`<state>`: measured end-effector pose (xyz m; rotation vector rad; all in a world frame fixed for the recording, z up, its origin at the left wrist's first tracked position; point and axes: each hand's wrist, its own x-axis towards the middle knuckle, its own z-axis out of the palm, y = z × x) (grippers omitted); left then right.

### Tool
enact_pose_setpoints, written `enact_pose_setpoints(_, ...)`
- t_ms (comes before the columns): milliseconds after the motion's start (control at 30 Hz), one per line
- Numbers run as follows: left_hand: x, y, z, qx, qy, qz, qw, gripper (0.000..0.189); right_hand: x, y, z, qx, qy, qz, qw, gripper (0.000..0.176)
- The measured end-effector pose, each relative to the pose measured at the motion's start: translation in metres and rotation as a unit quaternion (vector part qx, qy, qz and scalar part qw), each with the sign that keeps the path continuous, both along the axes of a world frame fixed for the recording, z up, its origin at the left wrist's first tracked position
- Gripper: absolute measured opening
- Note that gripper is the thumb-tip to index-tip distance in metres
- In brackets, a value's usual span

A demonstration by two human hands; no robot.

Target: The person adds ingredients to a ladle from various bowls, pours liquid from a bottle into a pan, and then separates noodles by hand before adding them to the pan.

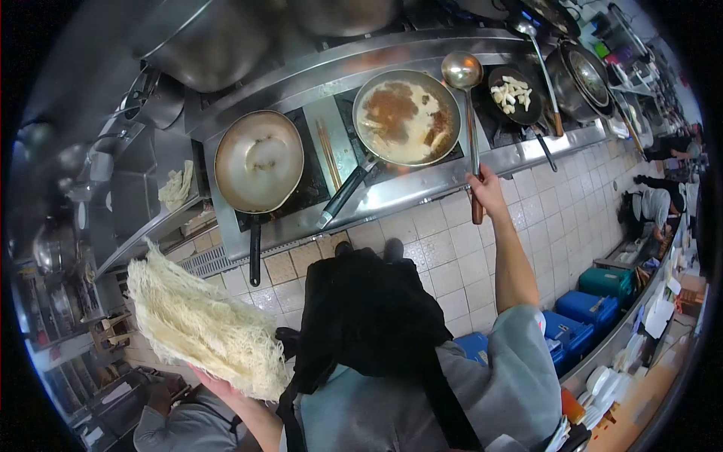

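Note:
My right hand (489, 191) is closed around the wooden-ended handle of a metal ladle (462, 71). The ladle's bowl is up beside the right rim of a frying pan (365, 143), which holds a pale, creamy liquid with brown powder or sauce on it. At the lower left, my left hand (220, 383) holds a big block of dry, thin pale noodles (207, 324) from below. Most of its fingers are hidden by the noodles. Left of the creamy pan stands a second frying pan (259, 166), with only a few dark marks on its base.
A pair of chopsticks (328, 154) lies between the two pans. Farther right are a small pan (514, 98) with pale chunks and another ladle (546, 79). Big pots (207, 53) stand behind. A person (188, 422) is at lower left; blue bins (587, 309) line the right.

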<state>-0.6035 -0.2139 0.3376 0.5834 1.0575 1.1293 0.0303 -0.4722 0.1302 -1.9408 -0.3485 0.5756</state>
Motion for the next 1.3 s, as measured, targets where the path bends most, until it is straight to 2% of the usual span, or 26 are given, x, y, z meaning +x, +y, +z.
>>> enact_pose_setpoints(33,-0.012,-0.007,-0.005,0.048,0.06,-0.005,0.997,0.063,0.011,-0.003,-0.017,0.006,0.001,0.004,1.0,0.028)
enact_pose_setpoints(67,-0.007,-0.008,-0.001,0.054,0.062,0.0,0.997,0.063,0.02,-0.003,-0.031,-0.064,-0.082,0.023,0.994,0.031)
enact_pose_setpoints(100,-0.002,-0.01,0.003,0.05,0.046,-0.025,0.997,0.063,0.025,0.001,-0.039,-0.132,-0.165,0.041,0.977,0.033)
enact_pose_setpoints(133,0.008,-0.013,0.009,0.046,0.029,-0.048,0.997,0.063,0.02,0.006,-0.031,-0.114,-0.188,0.035,0.975,0.038)
enact_pose_setpoints(200,0.03,-0.023,0.022,0.046,-0.006,-0.074,0.996,0.062,0.039,-0.002,-0.076,-0.179,-0.26,0.054,0.947,0.041)
enact_pose_setpoints(267,0.048,-0.049,0.043,0.08,-0.038,-0.041,0.995,0.061,0.048,0.003,-0.102,-0.189,-0.342,0.083,0.917,0.048)
enact_pose_setpoints(300,0.071,-0.053,0.06,0.021,-0.098,0.045,0.994,0.056,0.05,0.008,-0.1,-0.192,-0.327,0.105,0.92,0.051)
enact_pose_setpoints(333,0.059,-0.057,0.053,0.068,-0.041,0.011,0.997,0.054,0.051,0.021,-0.085,-0.17,-0.34,0.125,0.916,0.054)
enact_pose_setpoints(367,0.051,-0.052,0.048,0.027,-0.24,-0.013,0.97,0.055,0.046,0.025,-0.069,-0.184,-0.278,0.128,0.934,0.061)
enact_pose_setpoints(433,0.058,-0.051,0.049,0.037,-0.164,0.039,0.985,0.055,0.056,0.024,-0.08,-0.186,-0.283,0.129,0.932,0.062)
enact_pose_setpoints(467,0.06,-0.048,0.049,0.041,-0.167,0.048,0.984,0.055,0.06,0.023,-0.087,-0.182,-0.288,0.138,0.93,0.062)
enact_pose_setpoints(533,0.057,-0.055,0.036,0.057,-0.195,0.04,0.978,0.056,0.062,0.015,-0.104,-0.077,-0.28,0.042,0.956,0.062)
enact_pose_setpoints(567,0.054,-0.051,0.035,0.058,-0.202,0.043,0.977,0.056,0.065,0.011,-0.096,-0.076,-0.287,0.044,0.954,0.062)
enact_pose_setpoints(633,0.051,-0.041,0.03,0.032,-0.233,0.054,0.971,0.056,0.061,0.005,-0.051,-0.029,-0.248,0.023,0.968,0.056)
enact_pose_setpoints(700,0.042,-0.026,0.024,0.029,-0.231,0.064,0.97,0.056,0.061,0.009,-0.022,-0.005,-0.272,0.014,0.962,0.05)
enact_pose_setpoints(733,0.034,-0.017,0.019,0.039,-0.233,0.063,0.97,0.057,0.05,0.026,0.014,0.051,-0.189,-0.009,0.981,0.047)
enact_pose_setpoints(767,0.041,-0.038,0.007,0.068,-0.238,0.063,0.967,0.057,0.053,0.032,0.037,0.124,-0.105,-0.03,0.986,0.043)
enact_pose_setpoints(833,0.029,-0.034,-0.012,0.077,-0.217,0.053,0.972,0.058,0.012,0.069,0.09,0.162,-0.063,-0.001,0.985,0.041)
enact_pose_setpoints(900,0.019,-0.038,-0.035,0.078,-0.195,0.04,0.977,0.058,-0.017,0.106,0.097,0.221,-0.038,0.08,0.971,0.037)
enact_pose_setpoints(967,0.01,-0.024,-0.047,0.1,-0.172,0.083,0.976,0.059,-0.07,0.158,0.116,0.242,0.006,0.115,0.963,0.039)
enact_pose_setpoints(1000,0.0,-0.009,-0.045,0.06,-0.204,0.095,0.972,0.059,-0.092,0.199,0.129,0.223,0.047,0.156,0.961,0.04)
enact_pose_setpoints(1033,-0.011,0.013,-0.02,0.033,-0.203,0.098,0.974,0.059,-0.113,0.243,0.159,0.204,0.089,0.19,0.956,0.041)
enact_pose_setpoints(1100,-0.041,0.031,-0.033,0.026,-0.203,0.063,0.977,0.058,-0.16,0.313,0.153,0.183,0.127,0.264,0.939,0.045)
enact_pose_setpoints(1167,-0.056,0.047,-0.032,0.022,-0.178,0.078,0.981,0.057,-0.202,0.381,0.147,0.161,0.168,0.32,0.918,0.052)
enact_pose_setpoints(1233,-0.067,0.058,-0.039,0.001,-0.152,0.12,0.981,0.054,-0.229,0.449,0.127,0.156,0.186,0.335,0.91,0.053)
enact_pose_setpoints(1300,-0.086,0.065,-0.045,0.002,-0.159,0.114,0.981,0.053,-0.255,0.514,0.119,0.151,0.207,0.349,0.901,0.054)
